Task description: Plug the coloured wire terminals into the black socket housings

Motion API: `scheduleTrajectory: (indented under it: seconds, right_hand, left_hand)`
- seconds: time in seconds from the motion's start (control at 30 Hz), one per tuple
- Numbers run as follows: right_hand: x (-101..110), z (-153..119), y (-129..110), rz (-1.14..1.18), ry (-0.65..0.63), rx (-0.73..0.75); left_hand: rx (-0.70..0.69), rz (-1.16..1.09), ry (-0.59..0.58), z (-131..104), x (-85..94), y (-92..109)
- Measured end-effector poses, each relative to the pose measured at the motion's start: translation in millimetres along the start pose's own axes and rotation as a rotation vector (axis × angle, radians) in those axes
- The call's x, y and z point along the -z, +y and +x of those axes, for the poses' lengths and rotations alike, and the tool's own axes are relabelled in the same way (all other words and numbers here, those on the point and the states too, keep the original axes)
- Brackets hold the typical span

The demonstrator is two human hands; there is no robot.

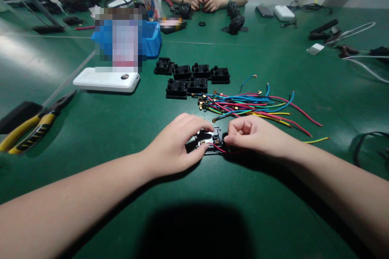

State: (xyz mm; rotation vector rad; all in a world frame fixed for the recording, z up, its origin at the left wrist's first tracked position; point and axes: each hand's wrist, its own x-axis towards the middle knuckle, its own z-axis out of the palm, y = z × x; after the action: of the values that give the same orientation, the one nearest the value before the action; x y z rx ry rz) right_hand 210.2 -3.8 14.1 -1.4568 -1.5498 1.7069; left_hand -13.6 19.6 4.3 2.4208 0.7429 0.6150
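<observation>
My left hand (179, 141) grips a small black plastic socket module (216, 132) with metal contacts, thumb at the near side and fingers over the far side. The module rests on the green table. A red wire (219, 148) runs from it to the right, passing under my right hand. Just right of the module, my right hand (251, 131) is closed in a pinch; what its fingertips hold is hidden. Beyond the hands lies a bundle of coloured wires (243, 103) with brass terminals. Several similar black modules (176, 88) sit behind it to the left.
Yellow-black pliers (39, 127) and a white power bank (106, 80) lie to the left. Behind them stands a blue bin (153, 38). Two people sit across the table (304, 68), one's hands (203, 2) together. A white box (284, 13) and cables lie at far right.
</observation>
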Motion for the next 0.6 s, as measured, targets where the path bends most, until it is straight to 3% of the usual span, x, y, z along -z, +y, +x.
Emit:
scheduleTrajectory:
  seconds: [0.6]
  right_hand:
    - [-10, -2, -8, 0.016, 0.008, -0.039]
  left_hand:
    - [-0.217, 0.038, -0.139, 3, 11.0, -20]
